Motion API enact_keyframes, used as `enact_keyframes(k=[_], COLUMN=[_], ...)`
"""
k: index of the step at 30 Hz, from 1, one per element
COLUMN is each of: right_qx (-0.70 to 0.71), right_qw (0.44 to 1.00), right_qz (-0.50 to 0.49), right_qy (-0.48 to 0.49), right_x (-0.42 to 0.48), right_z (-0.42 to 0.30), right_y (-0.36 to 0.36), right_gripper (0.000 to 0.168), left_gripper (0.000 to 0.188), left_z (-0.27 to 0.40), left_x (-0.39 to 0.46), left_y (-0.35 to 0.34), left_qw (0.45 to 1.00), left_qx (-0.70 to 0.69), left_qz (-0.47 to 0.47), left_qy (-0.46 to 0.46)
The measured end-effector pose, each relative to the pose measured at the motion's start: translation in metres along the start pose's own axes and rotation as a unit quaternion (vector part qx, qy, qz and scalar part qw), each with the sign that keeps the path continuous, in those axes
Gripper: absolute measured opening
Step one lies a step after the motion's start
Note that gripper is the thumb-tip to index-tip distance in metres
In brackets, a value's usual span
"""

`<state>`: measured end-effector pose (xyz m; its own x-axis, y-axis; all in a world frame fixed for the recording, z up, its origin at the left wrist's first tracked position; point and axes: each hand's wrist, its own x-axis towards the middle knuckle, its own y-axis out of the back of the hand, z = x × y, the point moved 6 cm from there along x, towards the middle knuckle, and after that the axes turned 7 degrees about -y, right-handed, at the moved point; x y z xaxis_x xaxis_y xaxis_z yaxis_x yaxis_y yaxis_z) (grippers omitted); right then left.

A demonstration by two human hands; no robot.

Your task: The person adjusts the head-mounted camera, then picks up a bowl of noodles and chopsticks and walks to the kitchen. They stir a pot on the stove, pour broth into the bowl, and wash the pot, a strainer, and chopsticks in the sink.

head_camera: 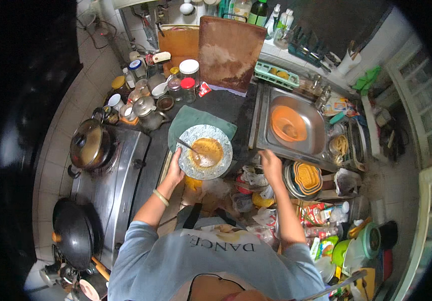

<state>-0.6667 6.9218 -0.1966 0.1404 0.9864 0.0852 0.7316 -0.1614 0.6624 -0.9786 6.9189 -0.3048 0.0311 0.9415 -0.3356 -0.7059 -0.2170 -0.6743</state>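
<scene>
My left hand (174, 169) grips the left rim of a wide, patterned, shallow bowl (216, 132). A yellow-brown liquid (212, 150) with a shiny surface fills its centre. The dark handle of a spoon or similar utensil (184, 143) leans out over the rim near my thumb, its lower end in the liquid. Under the bowl's far side, a green cloth (186, 116) lies on the black countertop (223, 101). My right hand (271, 165) is by the front edge of the sink counter, apart from the bowl. Its fingers are curled, and whether they hold anything is hidden.
A steel sink (315, 131) on the right holds an orange basin (289, 122). Left stands a gas stove (125, 184) with a lidded pot (88, 145) and a black wok (75, 233). Jars and a metal teapot (150, 113) crowd the back-left counter. A large cutting board (229, 52) leans behind.
</scene>
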Motion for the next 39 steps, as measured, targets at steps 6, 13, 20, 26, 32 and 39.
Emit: enact_keyframes(k=[6,13,20,26,32,39], right_qx=[-0.236,-0.291,-0.448,-0.445,-0.404,-0.306], right_qw=[0.964,0.932,0.876,0.894,0.89,0.935], right_qz=[-0.089,-0.173,-0.168,-0.001,-0.204,-0.176], right_qy=[-0.08,-0.127,-0.066,-0.05,0.05,0.033], right_x=[0.138,0.187,0.265,0.333,0.262,0.226], right_z=[0.045,0.076,0.091,0.08,0.044,0.046], right_y=[-0.143,-0.202,-0.146,-0.128,-0.211,-0.268], right_gripper=[0.018,0.017,0.016,0.016,0.024,0.056], left_gripper=[0.053,0.051,0.053,0.05,0.051,0.054], left_z=[0.015,0.03,0.032,0.033,0.032,0.025], left_x=[0.026,0.044,0.058,0.067,0.072,0.07], left_y=[0.014,0.025,0.03,0.03,0.023,0.026], left_qw=[1.0,0.995,0.994,0.995,0.994,0.993], left_qx=[-0.008,-0.026,-0.065,-0.07,-0.081,-0.071], left_qz=[0.015,0.078,0.068,0.068,0.071,0.093], left_qy=[0.024,0.062,0.057,0.034,0.034,0.026])
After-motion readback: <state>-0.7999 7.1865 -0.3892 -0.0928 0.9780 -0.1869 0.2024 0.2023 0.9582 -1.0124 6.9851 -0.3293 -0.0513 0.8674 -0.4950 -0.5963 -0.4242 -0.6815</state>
